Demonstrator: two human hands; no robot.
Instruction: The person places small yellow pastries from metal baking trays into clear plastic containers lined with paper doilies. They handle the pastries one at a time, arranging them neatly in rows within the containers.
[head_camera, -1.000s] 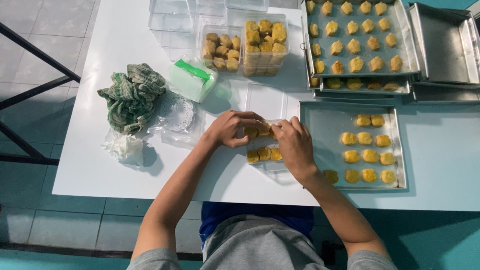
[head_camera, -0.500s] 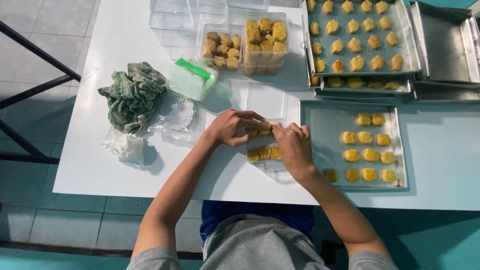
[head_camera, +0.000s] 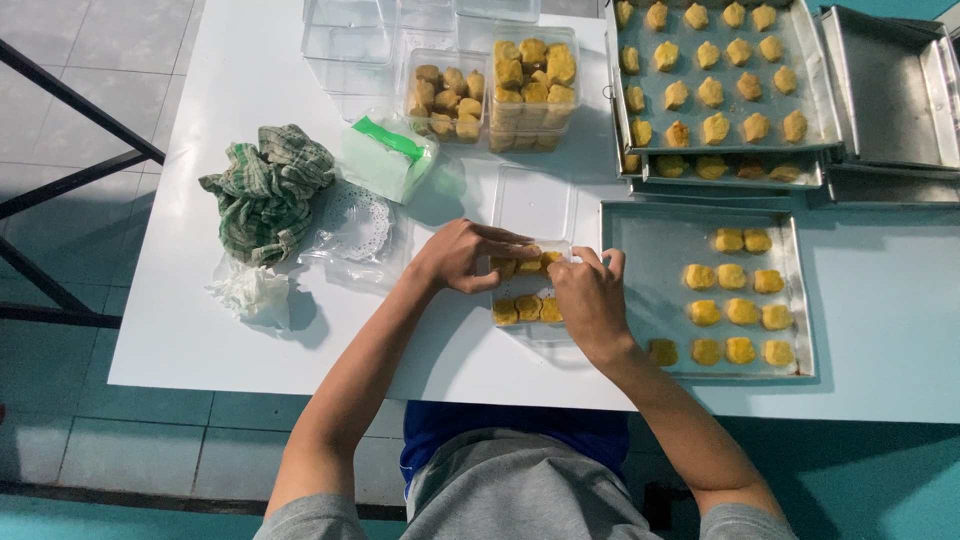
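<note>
Clear plastic box sits on white table, just left of the near baking tray. Both hands over it: left hand w/ fingers curled narrow on the yellow cookies in the box's far row; right hand pinched at the box's right edge, cookie btwn fingertips or not — cannot tell. Cookies look light, crumbly, prob fragile: take by the sides, soft pinch. Box thin, flexy. Checked cloth well left of box; filled boxes beyond it.
</note>
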